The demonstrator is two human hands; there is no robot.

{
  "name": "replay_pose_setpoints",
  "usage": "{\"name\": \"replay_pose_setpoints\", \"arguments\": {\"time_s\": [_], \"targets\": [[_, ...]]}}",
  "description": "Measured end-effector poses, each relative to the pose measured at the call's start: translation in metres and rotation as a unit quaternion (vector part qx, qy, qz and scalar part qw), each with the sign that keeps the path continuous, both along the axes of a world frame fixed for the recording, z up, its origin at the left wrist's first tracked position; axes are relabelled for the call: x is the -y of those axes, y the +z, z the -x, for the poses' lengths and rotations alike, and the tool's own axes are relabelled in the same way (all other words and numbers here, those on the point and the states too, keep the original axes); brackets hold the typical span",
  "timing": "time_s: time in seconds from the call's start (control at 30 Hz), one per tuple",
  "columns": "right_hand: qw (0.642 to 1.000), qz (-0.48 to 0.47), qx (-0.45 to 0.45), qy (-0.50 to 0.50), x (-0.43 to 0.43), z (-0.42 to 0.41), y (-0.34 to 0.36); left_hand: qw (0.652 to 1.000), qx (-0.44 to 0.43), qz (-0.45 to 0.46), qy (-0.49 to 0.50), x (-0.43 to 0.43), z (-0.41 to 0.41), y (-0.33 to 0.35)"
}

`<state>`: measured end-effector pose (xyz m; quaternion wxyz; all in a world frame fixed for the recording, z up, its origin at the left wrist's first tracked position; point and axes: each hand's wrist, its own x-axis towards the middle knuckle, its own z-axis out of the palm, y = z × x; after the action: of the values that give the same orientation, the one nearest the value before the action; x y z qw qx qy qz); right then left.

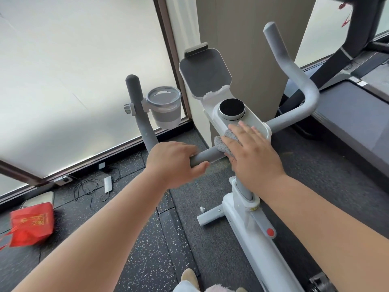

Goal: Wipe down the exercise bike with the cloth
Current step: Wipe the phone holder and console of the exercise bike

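Observation:
A white exercise bike (242, 209) with grey handlebars stands in front of me. Its white console (256, 121) carries a round black dial (232, 108) and a raised tablet holder (205, 70). My left hand (174, 163) is wrapped around the left grey handlebar (207, 157). My right hand (252, 154) lies flat, fingers spread, pressing a grey cloth (223, 144) against the near edge of the console where the handlebar meets it. Most of the cloth is hidden under the palm.
A clear cup holder (165, 107) is clamped to the left handlebar upright (134, 98). A treadmill (353, 110) stands to the right. On the speckled floor lie a red bag (31, 224), cables and a power strip (107, 183). Frosted windows run behind.

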<state>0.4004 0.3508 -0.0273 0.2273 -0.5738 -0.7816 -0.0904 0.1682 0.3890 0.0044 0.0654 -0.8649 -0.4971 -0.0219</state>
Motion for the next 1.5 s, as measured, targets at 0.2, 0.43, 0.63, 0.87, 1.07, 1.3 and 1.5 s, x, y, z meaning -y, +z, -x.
{"name": "replay_pose_setpoints", "arguments": {"time_s": [0.2,0.43,0.63,0.87,1.07,1.3,1.5], "targets": [[0.998,-0.044,-0.040,0.018,0.006,-0.007,-0.003,1.000,0.004,-0.001,0.007,0.000,0.000,-0.001],[1.000,0.002,-0.002,-0.001,-0.011,0.010,-0.002,0.999,0.036,-0.020,0.013,0.001,0.002,-0.004],[1.000,-0.002,0.001,0.031,0.001,-0.010,0.002,0.998,0.051,-0.028,0.000,-0.001,0.002,-0.008],[0.998,0.033,0.048,0.012,-0.023,0.019,0.010,0.997,0.069,-0.036,0.003,-0.001,0.005,-0.011],[0.998,0.020,0.026,0.051,-0.001,-0.005,0.005,0.996,0.076,-0.044,-0.013,-0.001,0.006,-0.011],[0.998,0.011,0.056,0.022,-0.028,0.017,0.012,0.994,0.084,-0.060,-0.026,0.000,0.006,-0.011],[0.996,0.026,0.080,0.032,-0.005,0.000,0.009,0.992,0.096,-0.078,-0.041,0.001,0.007,-0.014]]}}
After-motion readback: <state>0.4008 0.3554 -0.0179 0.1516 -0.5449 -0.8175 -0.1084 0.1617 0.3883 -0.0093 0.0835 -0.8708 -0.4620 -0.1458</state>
